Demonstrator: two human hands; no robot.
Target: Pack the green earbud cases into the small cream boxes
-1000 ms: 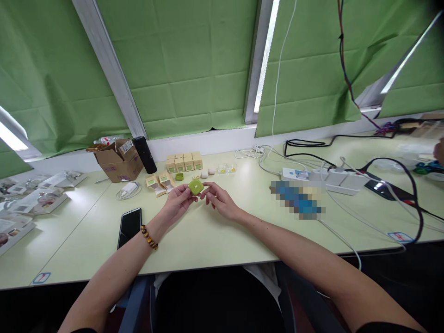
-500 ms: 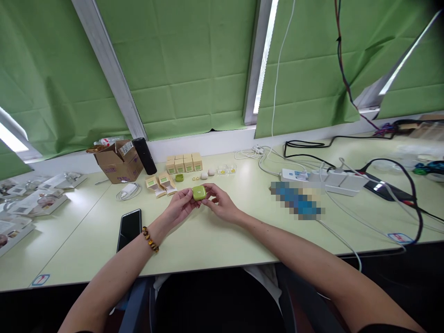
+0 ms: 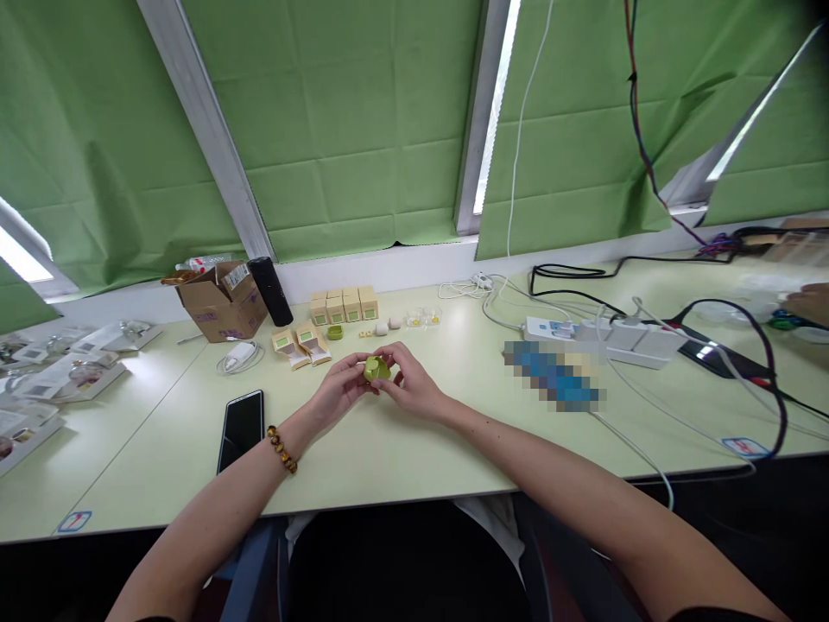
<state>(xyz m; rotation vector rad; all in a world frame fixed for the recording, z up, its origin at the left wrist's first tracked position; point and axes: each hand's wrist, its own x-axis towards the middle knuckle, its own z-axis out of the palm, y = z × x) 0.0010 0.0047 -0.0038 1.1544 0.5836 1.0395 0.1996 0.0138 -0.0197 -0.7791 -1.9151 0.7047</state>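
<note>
Over the middle of the table, a small green case point(image 3: 376, 370) with rounded corners is held between my two hands. My left hand point(image 3: 344, 381) pinches it from the left, a beaded bracelet on its wrist. The fingers of my right hand point(image 3: 409, 377) close on it from the right and top. Its angled faces show, partly covered by fingertips; whether it is open I cannot tell. Behind it lie a small green square piece point(image 3: 335, 332), tiny yellow pieces point(image 3: 365, 333), two pale round pieces point(image 3: 382, 329) and clear cups point(image 3: 415, 319) with yellow bits inside.
Small kraft boxes point(image 3: 351, 306) stand by the wall, opened ones point(image 3: 313, 343) nearer. A phone point(image 3: 242, 429), a white charger point(image 3: 241, 353) and a cardboard box point(image 3: 226, 304) are left. Power strips point(image 3: 638, 339) and cables lie right. Another person's hand point(image 3: 811, 302) shows at the right edge.
The green case has been turned in my fingers and lowered slightly toward me. Its smooth face with a small mark no longer shows. Another person's hand has appeared at the far right.
</note>
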